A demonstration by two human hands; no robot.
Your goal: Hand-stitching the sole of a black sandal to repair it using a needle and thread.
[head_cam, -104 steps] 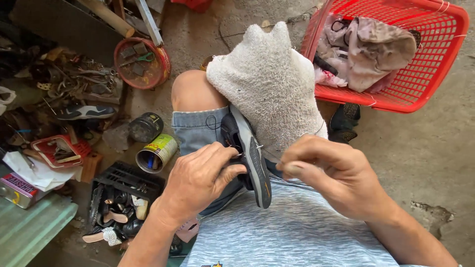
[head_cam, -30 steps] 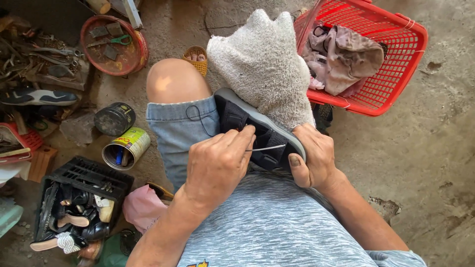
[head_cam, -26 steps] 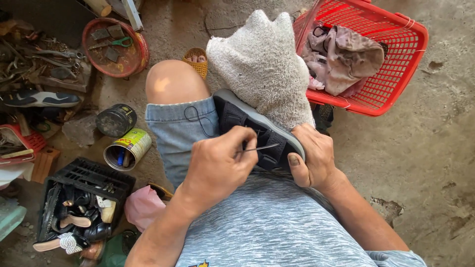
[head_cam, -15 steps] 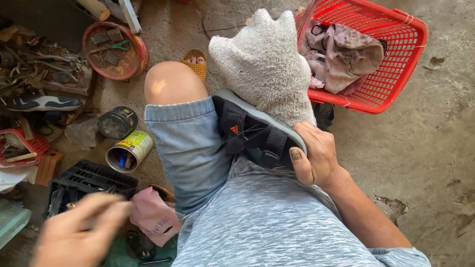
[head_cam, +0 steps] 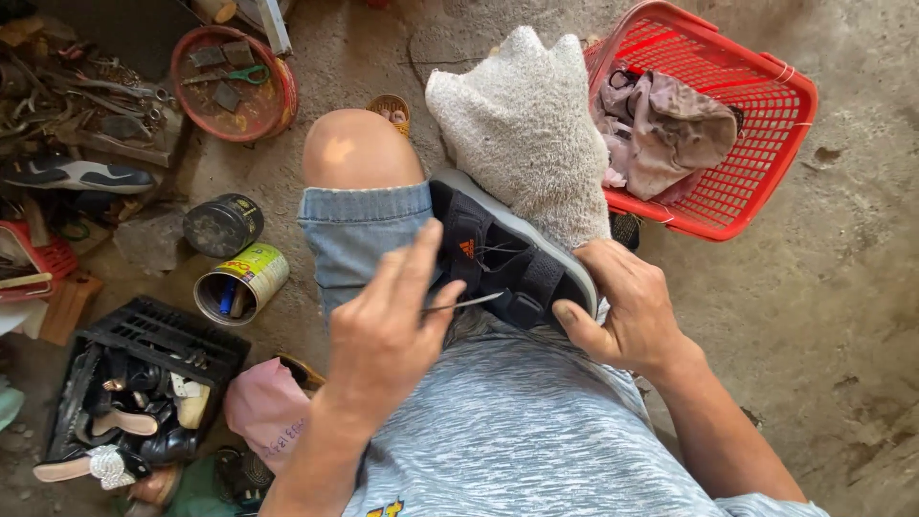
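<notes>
Item: black strapped sandal with grey sole (head_cam: 507, 263), lying on the person's lap at the centre of the frame, against a grey-white woolly cloth (head_cam: 525, 129) draped over the knee. Long axis runs from upper left to lower right; straps face the camera.

Right hand (head_cam: 622, 311): fingers closed around the sandal's lower-right end, thumb pressed on the sole edge, steadying it.

Left hand (head_cam: 388, 330): fingers pinched shut on a thin metal needle (head_cam: 464, 303), which points right toward the straps. The needle tip is just beside the sandal, so this hand is the working one and the sandal lies to the right of its fingers.

Surroundings, on the concrete floor (head_cam: 842, 287): red plastic basket (head_cam: 766, 124) with crumpled cloths, upper right; open yellow-green tin can (head_cam: 239, 282) and black crate of shoes (head_cam: 144, 383), lower left; round red tray of tools (head_cam: 235, 81), upper left.
</notes>
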